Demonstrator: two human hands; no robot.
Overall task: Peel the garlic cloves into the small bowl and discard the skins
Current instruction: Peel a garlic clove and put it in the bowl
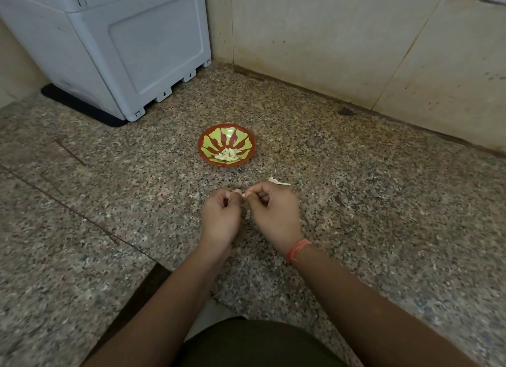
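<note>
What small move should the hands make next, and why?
Probably peel the garlic clove further. The left hand and the right hand both pinch it, mostly hidden, at their fingertips. They are on the near side of the bowl, where peeled cloves already lie.

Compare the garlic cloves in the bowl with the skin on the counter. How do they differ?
The cloves lie heaped in the bowl; the skin lies on the counter, just beyond the right hand. The cloves are plump and yellowish; the skin is thin and white. The cloves are several; the skin is a scrap or two. Both are pale.
</note>
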